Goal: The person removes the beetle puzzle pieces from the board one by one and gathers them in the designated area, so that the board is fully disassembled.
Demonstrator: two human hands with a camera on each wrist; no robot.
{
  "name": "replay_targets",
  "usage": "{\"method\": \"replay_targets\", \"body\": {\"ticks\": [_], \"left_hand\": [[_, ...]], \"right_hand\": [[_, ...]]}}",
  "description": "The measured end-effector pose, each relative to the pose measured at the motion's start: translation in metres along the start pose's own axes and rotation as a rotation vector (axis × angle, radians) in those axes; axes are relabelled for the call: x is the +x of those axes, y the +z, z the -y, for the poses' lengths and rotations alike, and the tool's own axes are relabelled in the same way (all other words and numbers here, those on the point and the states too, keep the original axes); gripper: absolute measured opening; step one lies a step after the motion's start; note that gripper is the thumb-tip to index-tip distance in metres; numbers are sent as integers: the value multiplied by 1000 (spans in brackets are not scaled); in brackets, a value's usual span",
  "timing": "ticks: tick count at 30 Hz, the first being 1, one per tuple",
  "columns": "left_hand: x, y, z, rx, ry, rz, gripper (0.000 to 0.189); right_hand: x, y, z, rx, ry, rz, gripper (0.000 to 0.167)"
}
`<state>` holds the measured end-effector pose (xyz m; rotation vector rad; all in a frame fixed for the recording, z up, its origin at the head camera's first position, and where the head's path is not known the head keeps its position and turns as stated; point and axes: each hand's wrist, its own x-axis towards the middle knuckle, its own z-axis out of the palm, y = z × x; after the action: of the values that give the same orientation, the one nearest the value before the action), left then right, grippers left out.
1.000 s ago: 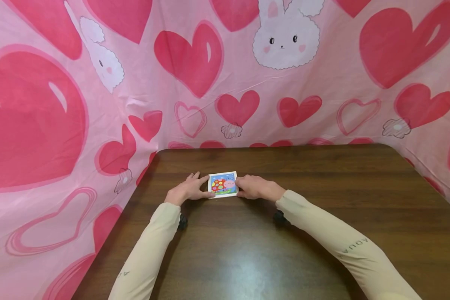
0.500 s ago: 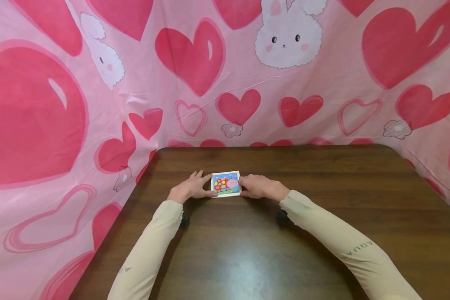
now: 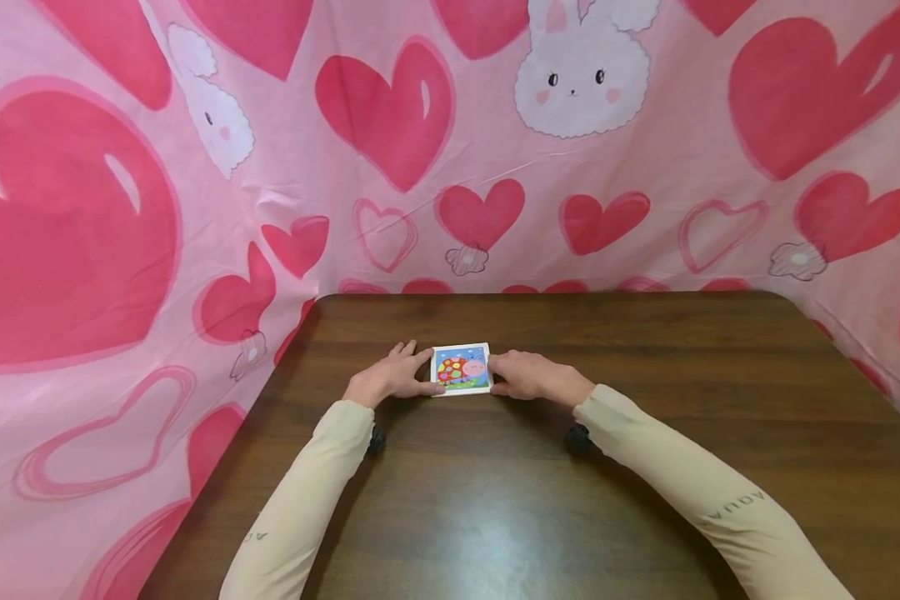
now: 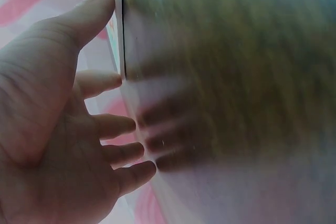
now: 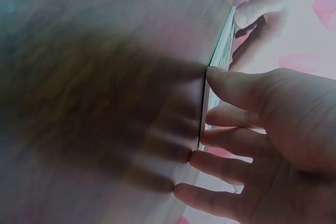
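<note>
A small ladybug picture board [image 3: 461, 369] with a white border lies near the far side of the wooden table. My left hand [image 3: 393, 377] holds its left side between thumb and index finger. In the left wrist view the thumb [image 4: 94, 14] overlaps its edge, and the other fingers are spread at the tabletop. My right hand [image 3: 528, 375] grips the right side. The right wrist view has the thumb [image 5: 231, 85] at the near corner and fingers along the side, with the board's thin edge [image 5: 223, 38] low against the table.
The brown table [image 3: 480, 483] reaches back to a pink cloth [image 3: 570, 167] printed with hearts and rabbits, which also hangs at left and right. Both forearms in cream sleeves [image 3: 667, 467] stretch across the table, each with a dark device [image 3: 579, 437] under the wrist.
Both hands and the board have shifted slightly to the right together. The hold on the board looks the same, and the head view has drifted a little.
</note>
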<state>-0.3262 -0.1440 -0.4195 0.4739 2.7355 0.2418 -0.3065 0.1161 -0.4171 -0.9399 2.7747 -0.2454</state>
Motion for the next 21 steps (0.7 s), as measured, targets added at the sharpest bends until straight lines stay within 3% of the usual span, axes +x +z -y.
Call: {"method": "replay_targets", "body": {"ticks": [21], "left_hand": [[5, 3, -22, 13, 20, -6, 93]], "right_hand": [[-20, -1, -17, 8, -42, -22, 32]]}}
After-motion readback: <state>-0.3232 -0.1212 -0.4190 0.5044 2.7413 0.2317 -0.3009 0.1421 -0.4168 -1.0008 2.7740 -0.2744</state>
